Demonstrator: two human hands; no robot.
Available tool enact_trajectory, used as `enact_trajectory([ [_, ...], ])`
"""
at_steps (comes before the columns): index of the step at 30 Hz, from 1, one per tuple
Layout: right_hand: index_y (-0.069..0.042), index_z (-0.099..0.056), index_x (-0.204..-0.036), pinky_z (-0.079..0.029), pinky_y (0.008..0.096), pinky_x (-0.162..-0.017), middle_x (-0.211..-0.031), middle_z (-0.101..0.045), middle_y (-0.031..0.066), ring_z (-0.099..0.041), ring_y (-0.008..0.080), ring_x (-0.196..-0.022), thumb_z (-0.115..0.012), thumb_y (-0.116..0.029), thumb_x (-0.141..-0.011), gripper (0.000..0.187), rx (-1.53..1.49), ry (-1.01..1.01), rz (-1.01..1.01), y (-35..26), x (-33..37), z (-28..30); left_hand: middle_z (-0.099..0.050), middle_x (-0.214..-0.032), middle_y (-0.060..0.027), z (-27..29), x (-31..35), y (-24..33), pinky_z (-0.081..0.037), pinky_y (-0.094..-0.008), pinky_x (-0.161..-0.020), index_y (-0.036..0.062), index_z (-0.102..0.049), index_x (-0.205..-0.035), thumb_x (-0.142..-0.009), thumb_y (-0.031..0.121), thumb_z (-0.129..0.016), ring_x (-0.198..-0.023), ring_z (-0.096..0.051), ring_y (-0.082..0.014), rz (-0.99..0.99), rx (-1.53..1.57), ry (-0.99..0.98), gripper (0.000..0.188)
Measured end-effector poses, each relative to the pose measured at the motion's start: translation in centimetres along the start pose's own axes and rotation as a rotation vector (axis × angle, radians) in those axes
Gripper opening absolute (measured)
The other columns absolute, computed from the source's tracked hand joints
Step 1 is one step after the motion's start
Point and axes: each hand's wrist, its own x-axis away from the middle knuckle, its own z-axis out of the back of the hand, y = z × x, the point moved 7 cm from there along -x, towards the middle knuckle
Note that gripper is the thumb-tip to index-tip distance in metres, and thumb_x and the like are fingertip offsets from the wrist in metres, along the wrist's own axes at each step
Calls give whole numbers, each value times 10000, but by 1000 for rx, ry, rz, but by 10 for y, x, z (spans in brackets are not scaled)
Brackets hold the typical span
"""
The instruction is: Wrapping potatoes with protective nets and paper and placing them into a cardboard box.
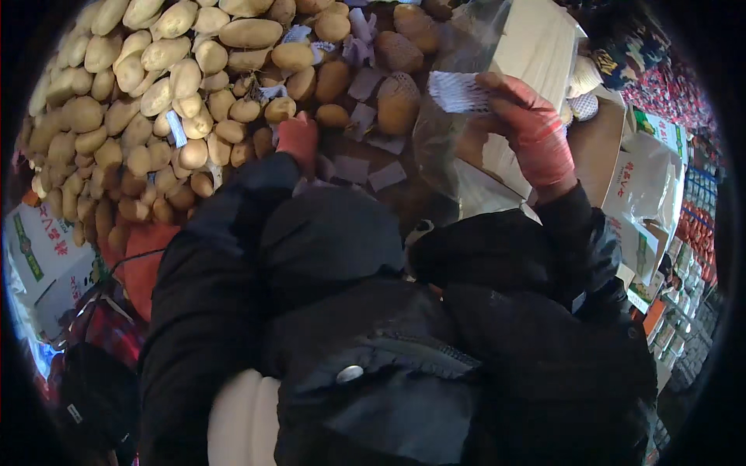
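Note:
My right hand (532,128), in an orange-red glove, is raised at the upper right. It pinches a white foam net sleeve (458,92) that hangs out to the left of its fingers, with no potato visible inside. My left hand (298,141), gloved alike, reaches to the edge of the potato heap (163,89). Its fingers look curled, right beside a potato (280,109); whether they grip anything is hidden. Right of that hand, a potato in a foam net (398,103) lies among loose ones and flat white sleeves (351,168).
An open cardboard box (536,46) with a clear plastic liner (435,147) stands under my right hand. More printed cartons (641,194) are at the right, and another (50,252) at the far left. Another person's patterned clothing (633,46) shows at the upper right.

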Motion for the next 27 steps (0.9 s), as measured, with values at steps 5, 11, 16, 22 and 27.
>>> enact_trajectory([
  [5,-22,-622,-1243,-499,310,-935,-1190,-649,63,-600,168,-1103,-571,-7,-930,317,553,64,431,-21,7,-9,-652,-1121,-203,95,44,-20,-543,-415,-831,51,-613,-1139,-772,242,-744,-988,-671,-357,199,573,120,434],
  [11,-104,-612,-1235,-476,427,-962,-1227,-589,154,-567,376,-1112,-725,-134,-769,480,1034,-42,898,-74,33,-92,-625,-1212,-58,224,92,8,-518,-340,-912,48,-520,-1301,-954,285,-611,-1046,-629,-184,-116,1886,7,431],
  [16,-108,-583,-1273,-517,397,-894,-1222,-588,164,-590,343,-1087,-717,-250,-800,512,509,183,764,-113,60,-53,-661,-1193,-87,330,140,85,-522,-396,-908,77,-557,-1302,-999,460,-492,-1023,-654,-231,-565,2247,-312,493],
  [22,-54,-502,-1332,-528,371,-933,-1329,-521,113,-554,246,-1208,-620,-187,-930,440,-491,-238,387,-76,76,-44,-628,-1242,-129,335,175,156,-467,-392,-1001,39,-581,-1260,-975,317,-548,-1039,-640,-291,-637,2287,-664,399],
  [27,-34,-488,-1347,-496,421,-939,-1230,-584,226,-579,387,-1156,-710,-304,-779,666,493,122,419,-96,95,-17,-626,-1072,-41,346,156,126,-495,-322,-890,69,-587,-1113,-873,79,-653,-1020,-604,-178,-533,1562,320,248],
])
